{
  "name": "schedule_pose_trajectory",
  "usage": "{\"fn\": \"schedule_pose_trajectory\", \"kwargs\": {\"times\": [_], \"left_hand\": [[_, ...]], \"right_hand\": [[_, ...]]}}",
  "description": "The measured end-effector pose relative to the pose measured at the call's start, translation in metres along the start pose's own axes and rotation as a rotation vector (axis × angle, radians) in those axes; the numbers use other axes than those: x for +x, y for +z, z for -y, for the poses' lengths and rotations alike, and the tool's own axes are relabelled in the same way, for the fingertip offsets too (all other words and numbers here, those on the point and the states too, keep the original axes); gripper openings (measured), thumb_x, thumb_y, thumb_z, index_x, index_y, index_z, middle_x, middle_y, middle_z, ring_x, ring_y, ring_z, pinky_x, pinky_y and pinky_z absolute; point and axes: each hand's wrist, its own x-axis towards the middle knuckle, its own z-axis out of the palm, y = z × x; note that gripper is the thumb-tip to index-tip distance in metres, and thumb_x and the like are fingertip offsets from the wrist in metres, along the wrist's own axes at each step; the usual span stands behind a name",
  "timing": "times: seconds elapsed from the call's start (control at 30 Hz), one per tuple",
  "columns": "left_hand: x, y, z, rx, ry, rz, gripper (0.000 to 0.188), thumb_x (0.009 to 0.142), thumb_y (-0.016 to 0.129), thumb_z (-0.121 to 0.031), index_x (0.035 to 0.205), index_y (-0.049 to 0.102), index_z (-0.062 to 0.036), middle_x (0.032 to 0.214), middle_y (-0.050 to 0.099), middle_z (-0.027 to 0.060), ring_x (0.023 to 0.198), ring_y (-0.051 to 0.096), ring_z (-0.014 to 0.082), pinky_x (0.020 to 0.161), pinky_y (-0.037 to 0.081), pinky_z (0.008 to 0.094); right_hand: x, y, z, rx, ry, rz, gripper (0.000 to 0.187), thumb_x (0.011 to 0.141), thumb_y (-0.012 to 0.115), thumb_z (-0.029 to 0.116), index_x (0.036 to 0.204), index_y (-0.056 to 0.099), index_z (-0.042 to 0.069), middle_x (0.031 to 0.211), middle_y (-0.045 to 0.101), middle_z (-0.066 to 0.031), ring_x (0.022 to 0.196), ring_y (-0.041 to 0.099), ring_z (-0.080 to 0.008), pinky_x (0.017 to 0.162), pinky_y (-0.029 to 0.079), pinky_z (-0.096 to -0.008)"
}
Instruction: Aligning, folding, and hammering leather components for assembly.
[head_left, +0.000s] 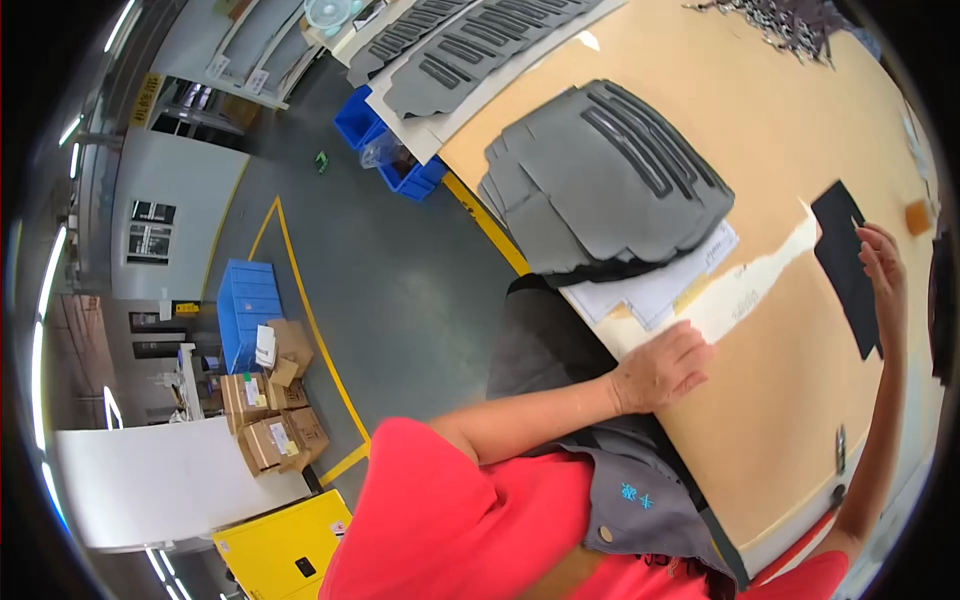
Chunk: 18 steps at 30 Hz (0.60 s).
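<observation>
My left hand (664, 368) rests palm down at the near edge of the table, its fingers loosely bent and apart with nothing in them. It touches the end of a torn whitish strip (745, 292) on the tabletop. Over at the right, my right hand (884, 262) is raised at the edge of a flat black sheet (846, 265), fingertips drawn together. A thin pale sliver shows at those fingertips; what they pinch is too small to make out. Beyond my left hand lies a stack of grey shaped panels (600, 180) with raised dark ribs, on top of white papers (650, 295).
More grey ribbed panels (480, 50) lie on a board at the far left of the table (770, 420). Dark metal pieces (790, 25) are heaped at the far edge. Blue bins (412, 178) stand beside the table; cardboard boxes (275, 435) and a yellow cabinet (285, 540) are on the left.
</observation>
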Motion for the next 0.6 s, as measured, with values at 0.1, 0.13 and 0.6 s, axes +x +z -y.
{"fn": "schedule_pose_trajectory", "kwargs": {"times": [0.1, 0.13, 0.6], "left_hand": [[0.027, -0.038, 0.038, 0.021, 0.047, 0.032, 0.045, 0.09, 0.073, -0.017, 0.13, 0.06, -0.0018, 0.115, 0.058, 0.0156, 0.115, 0.058, 0.0384, 0.108, 0.049, 0.0483], [0.023, -0.038, 0.026, 0.013, 0.023, 0.036, 0.044, 0.091, 0.073, -0.017, 0.13, 0.06, -0.0018, 0.115, 0.058, 0.0156, 0.116, 0.058, 0.0384, 0.109, 0.049, 0.0485], [-0.036, -0.129, 0.026, -0.321, -0.068, -0.126, 0.027, 0.089, 0.073, -0.005, 0.115, 0.069, -0.0048, 0.107, 0.063, 0.0106, 0.108, 0.063, 0.0299, 0.112, 0.048, 0.0491]], "right_hand": [[0.061, 0.037, 0.065, 0.067, -0.152, -0.016, 0.025, 0.108, 0.056, 0.018, 0.122, 0.068, 0.001, 0.131, 0.061, -0.0019, 0.108, 0.06, -0.0125, 0.096, 0.048, -0.027], [0.063, 0.043, 0.083, 0.1, -0.181, 0.039, 0.025, 0.108, 0.056, 0.017, 0.121, 0.067, -0.001, 0.131, 0.061, -0.0026, 0.109, 0.061, -0.0127, 0.097, 0.048, -0.0272], [0.115, 0.255, 0.356, 0.116, -0.594, 0.656, 0.012, 0.097, 0.065, 0.002, 0.107, 0.072, 0.001, 0.104, 0.068, -0.0097, 0.093, 0.067, -0.0274, 0.081, 0.053, -0.0339]]}}
